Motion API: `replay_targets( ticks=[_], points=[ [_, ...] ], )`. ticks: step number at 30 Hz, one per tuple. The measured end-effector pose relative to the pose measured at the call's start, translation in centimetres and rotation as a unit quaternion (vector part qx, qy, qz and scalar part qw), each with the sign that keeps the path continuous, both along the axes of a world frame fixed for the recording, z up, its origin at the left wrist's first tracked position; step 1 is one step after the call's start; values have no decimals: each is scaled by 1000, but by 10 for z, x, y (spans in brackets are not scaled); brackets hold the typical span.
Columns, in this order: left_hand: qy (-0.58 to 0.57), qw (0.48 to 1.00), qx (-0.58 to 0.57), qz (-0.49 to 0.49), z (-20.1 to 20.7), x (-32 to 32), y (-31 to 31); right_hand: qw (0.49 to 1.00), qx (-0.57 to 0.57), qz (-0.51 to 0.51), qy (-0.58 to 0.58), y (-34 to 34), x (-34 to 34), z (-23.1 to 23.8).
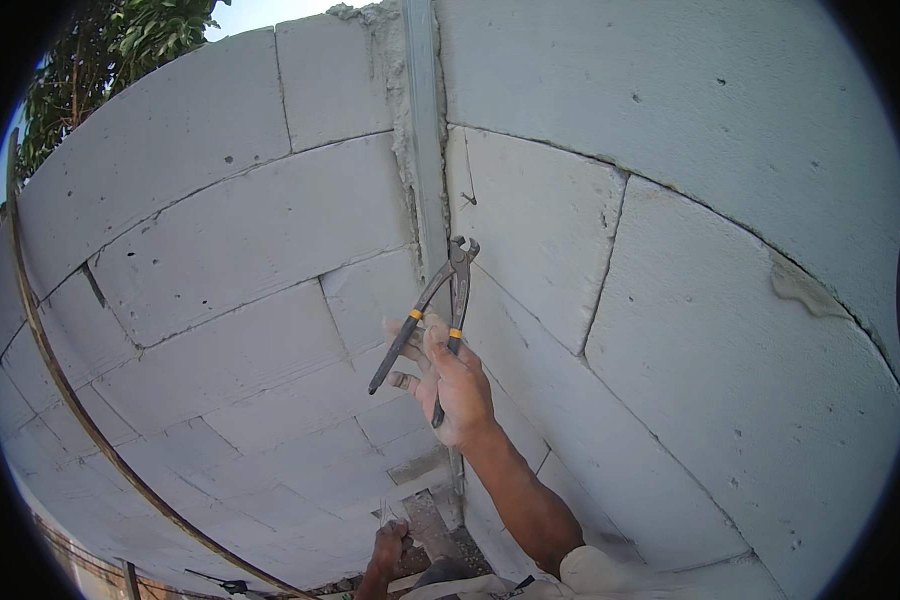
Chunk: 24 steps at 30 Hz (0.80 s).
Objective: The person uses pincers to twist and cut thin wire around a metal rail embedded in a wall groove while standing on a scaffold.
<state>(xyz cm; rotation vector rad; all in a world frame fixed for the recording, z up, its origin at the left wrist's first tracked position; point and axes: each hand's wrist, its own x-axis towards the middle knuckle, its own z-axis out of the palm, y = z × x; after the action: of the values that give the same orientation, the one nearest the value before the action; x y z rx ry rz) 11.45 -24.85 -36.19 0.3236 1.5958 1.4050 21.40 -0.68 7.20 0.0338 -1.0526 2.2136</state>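
Observation:
My right hand is raised in front of the wall corner and grips a pair of end-cutting pincers. The pincers have dark handles with yellow bands, spread apart, and their jaws point up. One handle lies in my palm; the other sticks out to the left past my fingers. Behind the jaws runs a grey metal post set in the corner; whether they touch it I cannot tell. Low in the picture, my left hand is closed, with what look like thin wires sticking up from its fingers.
Pale block walls meet at the corner, with rough mortar along the post. A bent nail sticks out of the right wall. A long curved strip crosses the left side. Tree leaves hang over the wall top.

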Motion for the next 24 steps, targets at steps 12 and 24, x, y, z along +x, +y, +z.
replay_targets(
  ticks=[12, 24],
  points=[
    [-11, 993, -43, 111, 47, -26, -46, 966, -102, 46, 235, 3, -82, 54],
    [-22, 982, -16, 185, 36, -44, -60, 935, -177, 13, 307, -12, -104, 98]
  ],
)
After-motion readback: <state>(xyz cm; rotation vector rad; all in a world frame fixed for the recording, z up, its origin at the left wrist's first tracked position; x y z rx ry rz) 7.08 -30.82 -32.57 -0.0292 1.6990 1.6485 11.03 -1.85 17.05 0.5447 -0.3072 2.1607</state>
